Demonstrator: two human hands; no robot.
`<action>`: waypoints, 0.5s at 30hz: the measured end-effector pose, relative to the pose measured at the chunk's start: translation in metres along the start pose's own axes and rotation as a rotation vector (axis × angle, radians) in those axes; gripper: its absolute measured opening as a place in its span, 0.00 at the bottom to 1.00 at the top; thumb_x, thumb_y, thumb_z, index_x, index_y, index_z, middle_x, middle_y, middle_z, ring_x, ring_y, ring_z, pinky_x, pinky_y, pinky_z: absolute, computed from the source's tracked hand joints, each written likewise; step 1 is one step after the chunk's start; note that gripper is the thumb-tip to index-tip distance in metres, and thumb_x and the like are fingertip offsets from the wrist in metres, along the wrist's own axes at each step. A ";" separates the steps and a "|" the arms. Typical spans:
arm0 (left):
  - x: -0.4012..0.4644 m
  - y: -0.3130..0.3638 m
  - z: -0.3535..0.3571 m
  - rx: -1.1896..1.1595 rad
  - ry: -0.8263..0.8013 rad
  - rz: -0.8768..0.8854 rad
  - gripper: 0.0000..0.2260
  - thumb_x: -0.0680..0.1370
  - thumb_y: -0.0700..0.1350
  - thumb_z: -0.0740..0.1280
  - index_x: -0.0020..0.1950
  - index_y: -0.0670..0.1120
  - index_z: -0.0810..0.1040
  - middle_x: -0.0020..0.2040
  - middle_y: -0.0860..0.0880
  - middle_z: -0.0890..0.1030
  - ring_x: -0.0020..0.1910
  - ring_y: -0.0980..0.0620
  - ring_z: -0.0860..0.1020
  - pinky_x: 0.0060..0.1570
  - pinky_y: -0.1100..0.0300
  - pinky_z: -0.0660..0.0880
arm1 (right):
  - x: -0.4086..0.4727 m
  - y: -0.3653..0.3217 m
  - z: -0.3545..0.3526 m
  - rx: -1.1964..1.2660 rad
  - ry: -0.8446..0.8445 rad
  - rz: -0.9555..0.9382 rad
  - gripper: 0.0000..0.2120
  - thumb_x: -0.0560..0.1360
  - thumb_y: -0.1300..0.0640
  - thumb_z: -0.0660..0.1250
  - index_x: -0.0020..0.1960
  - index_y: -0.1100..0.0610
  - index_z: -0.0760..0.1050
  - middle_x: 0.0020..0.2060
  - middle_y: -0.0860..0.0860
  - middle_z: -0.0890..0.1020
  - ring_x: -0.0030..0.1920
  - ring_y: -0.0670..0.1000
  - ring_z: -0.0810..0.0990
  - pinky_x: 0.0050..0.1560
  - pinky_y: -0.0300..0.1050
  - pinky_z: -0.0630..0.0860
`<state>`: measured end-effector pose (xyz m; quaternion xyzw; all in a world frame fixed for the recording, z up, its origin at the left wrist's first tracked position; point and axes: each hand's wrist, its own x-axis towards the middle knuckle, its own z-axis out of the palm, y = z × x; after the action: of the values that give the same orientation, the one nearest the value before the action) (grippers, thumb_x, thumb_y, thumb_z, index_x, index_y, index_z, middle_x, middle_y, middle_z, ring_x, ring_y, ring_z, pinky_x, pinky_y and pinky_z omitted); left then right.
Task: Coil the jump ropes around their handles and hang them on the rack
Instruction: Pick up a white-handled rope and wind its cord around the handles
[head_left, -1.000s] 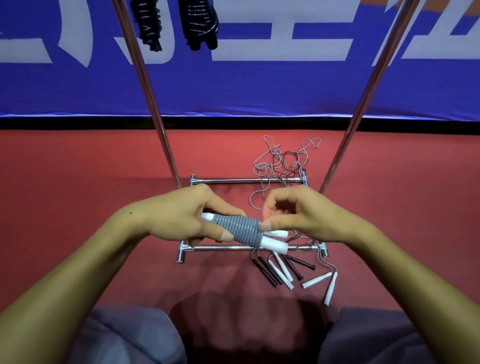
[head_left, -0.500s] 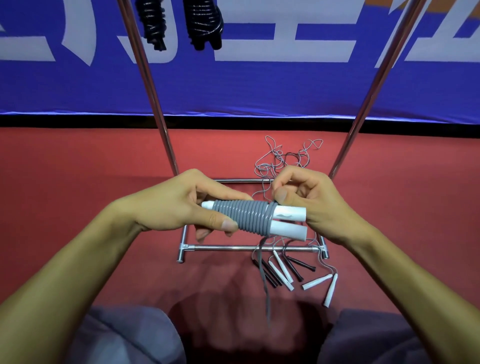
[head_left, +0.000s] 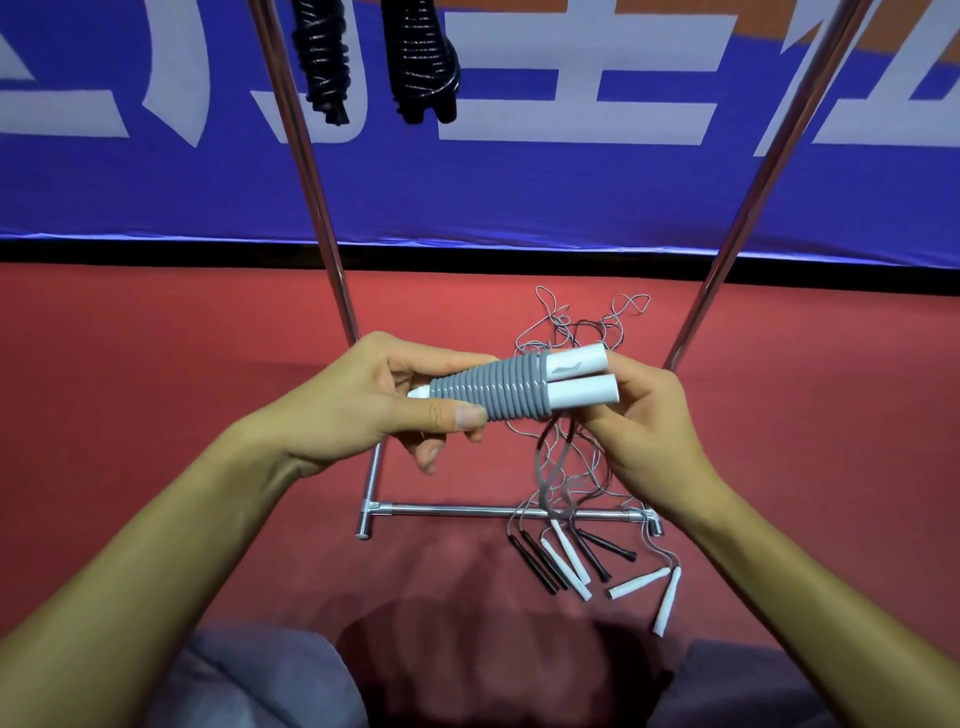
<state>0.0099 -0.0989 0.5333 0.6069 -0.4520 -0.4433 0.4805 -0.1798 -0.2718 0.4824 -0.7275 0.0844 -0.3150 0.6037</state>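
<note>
A grey jump rope (head_left: 498, 388) is coiled tightly around its two white handles (head_left: 582, 382), held level at chest height. My left hand (head_left: 374, 405) grips the coil's left end, thumb on top. My right hand (head_left: 644, 415) holds the white handle ends from behind and below. A loose loop of grey rope (head_left: 545, 467) hangs down from the coil, blurred. The metal rack (head_left: 498, 512) stands in front on the floor. Two coiled black ropes (head_left: 374, 57) hang from its top.
Several uncoiled ropes with black and white handles (head_left: 582, 566) lie tangled on the red floor by the rack's right foot. Two slanted rack poles (head_left: 322, 218) rise left and right. A blue banner wall (head_left: 519, 182) stands behind. My grey-clad knees (head_left: 260, 680) are at the bottom.
Both hands have lifted the coiled grey rope and tilted its handle end up to the right. My right hand moved from pinching the rope on top to holding the handle ends.
</note>
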 end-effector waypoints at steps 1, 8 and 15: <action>0.000 0.000 0.002 -0.003 0.011 0.001 0.21 0.75 0.38 0.75 0.68 0.47 0.84 0.43 0.39 0.84 0.30 0.48 0.75 0.36 0.60 0.78 | 0.000 0.001 0.002 0.003 0.019 0.016 0.12 0.79 0.74 0.65 0.55 0.61 0.81 0.41 0.45 0.86 0.40 0.41 0.82 0.45 0.35 0.78; 0.010 -0.010 0.013 0.004 0.200 -0.015 0.19 0.77 0.37 0.75 0.68 0.47 0.83 0.41 0.43 0.84 0.29 0.50 0.73 0.35 0.56 0.81 | -0.002 0.005 0.024 0.307 0.100 0.300 0.06 0.79 0.67 0.63 0.46 0.62 0.77 0.34 0.55 0.74 0.30 0.51 0.64 0.32 0.45 0.61; 0.014 -0.016 0.016 0.114 0.223 0.009 0.19 0.77 0.38 0.76 0.67 0.51 0.83 0.41 0.46 0.85 0.29 0.50 0.76 0.35 0.56 0.81 | -0.004 0.005 0.025 0.395 0.180 0.387 0.20 0.78 0.53 0.70 0.37 0.64 0.66 0.32 0.54 0.57 0.26 0.47 0.55 0.26 0.38 0.54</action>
<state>-0.0006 -0.1132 0.5143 0.6767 -0.4228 -0.3447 0.4944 -0.1681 -0.2506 0.4749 -0.5354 0.2118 -0.2675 0.7726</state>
